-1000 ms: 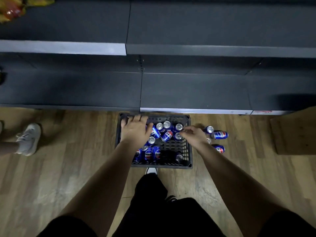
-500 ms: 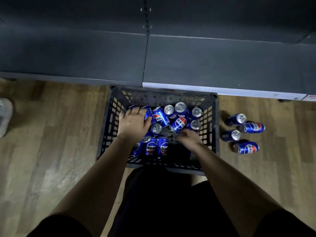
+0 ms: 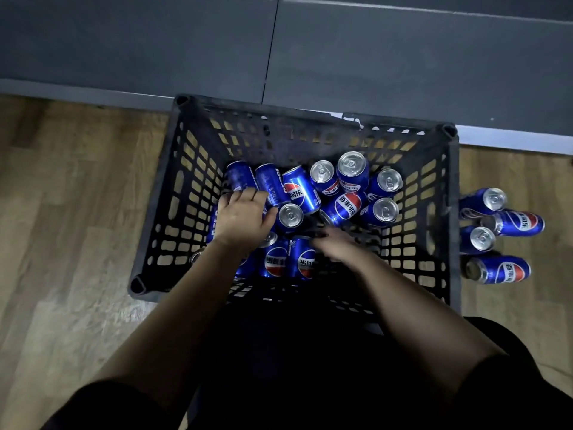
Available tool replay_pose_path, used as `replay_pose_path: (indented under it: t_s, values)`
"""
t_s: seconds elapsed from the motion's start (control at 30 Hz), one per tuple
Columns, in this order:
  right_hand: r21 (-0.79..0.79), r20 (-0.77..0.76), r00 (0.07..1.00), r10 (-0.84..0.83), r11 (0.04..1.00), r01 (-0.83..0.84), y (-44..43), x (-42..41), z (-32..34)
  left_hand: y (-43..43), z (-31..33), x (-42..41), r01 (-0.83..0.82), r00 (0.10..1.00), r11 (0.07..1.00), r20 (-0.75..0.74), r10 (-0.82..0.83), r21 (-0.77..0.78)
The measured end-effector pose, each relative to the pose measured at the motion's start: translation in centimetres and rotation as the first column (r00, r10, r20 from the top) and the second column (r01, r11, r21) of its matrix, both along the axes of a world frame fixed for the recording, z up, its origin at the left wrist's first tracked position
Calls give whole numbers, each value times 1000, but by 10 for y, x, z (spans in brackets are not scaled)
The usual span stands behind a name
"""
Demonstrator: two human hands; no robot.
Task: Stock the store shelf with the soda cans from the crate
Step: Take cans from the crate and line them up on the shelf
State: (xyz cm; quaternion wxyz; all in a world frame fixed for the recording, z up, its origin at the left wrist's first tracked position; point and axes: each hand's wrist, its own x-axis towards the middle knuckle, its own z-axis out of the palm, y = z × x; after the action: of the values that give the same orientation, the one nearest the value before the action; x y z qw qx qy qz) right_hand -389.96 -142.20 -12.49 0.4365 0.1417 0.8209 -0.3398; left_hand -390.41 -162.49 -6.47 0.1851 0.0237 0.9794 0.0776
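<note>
Soda cans (image 3: 352, 169) are standing or lying sideways in the crate (image 3: 310, 122) on wood floor (image 3: 77, 197), one being clasped by the left hand (image 3: 243, 217); right hand (image 3: 336, 248) unclear.

I see crate (image 3: 161, 193) on floor (image 3: 62, 212), before shelf (image 3: 403, 57); cans (image 3: 347, 209) piled inside; four more cans (image 3: 508, 271) on floor, right of crate.

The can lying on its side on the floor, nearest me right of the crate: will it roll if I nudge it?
Probably: the can lies on its side on smooth floor, bare on its near side. Its glossy metal wall looks stiff but may be slippery. Weight likely depends on whether it is full, which I cannot tell.
</note>
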Motion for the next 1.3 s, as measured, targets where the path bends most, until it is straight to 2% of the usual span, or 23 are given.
replay_pose_path:
  t_s: [0.27,0.53,0.73,0.83,0.93,1.1,1.3]
  values:
    - [-10,1,998,62,998,-62,-15,1,-38,-8,-20,1,38,999,999,6,-38,-6]
    - [28,27,1000,-12,1000,11,-5,4,-42,-8,-25,2,54,998,999,27,-54,1]
    - [-17,-29,999,-39,999,38,0,7,-41,-4,-22,1,70,997,998,18,-70,6]
    - [-21,-72,997,28,999,-30,2,6,-36,-4,-18,1,84,996,996,18,-84,4]
    - [-21,-104,995,4,1000,-7,6,0,-14,-4,-1,0,79,997,997,7,-79,2]
    - [-135,-76,980,-184,976,173,13,-6,50,-1,64,2,70,997,997,-19,-70,34]
    - [-208,-89,952,-294,940,271,7,-4,191,6,191,13,84,995,996,44,-85,20]
